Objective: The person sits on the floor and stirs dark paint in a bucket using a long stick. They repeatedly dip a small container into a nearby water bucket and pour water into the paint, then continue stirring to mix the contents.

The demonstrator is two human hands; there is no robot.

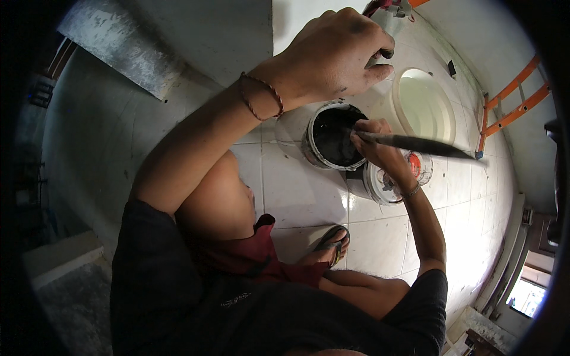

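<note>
My right hand is closed round a long dark stick-like tool. The tool points out to the right, and its tapered far end is blurred. Beneath that hand stands a bucket with a smeared rim, holding black, paint-like stuff. My left hand hangs above and beyond the bucket with fingers curled and thumb close to them. Whatever lies between those fingers, if anything, I cannot make out.
A second white tub with a red-marked label sits against the bucket. Behind them is a large pale basin. An orange ladder leans at the far right. Past my left hand is a crumpled bag or cloth. My sandalled foot rests on white tiles.
</note>
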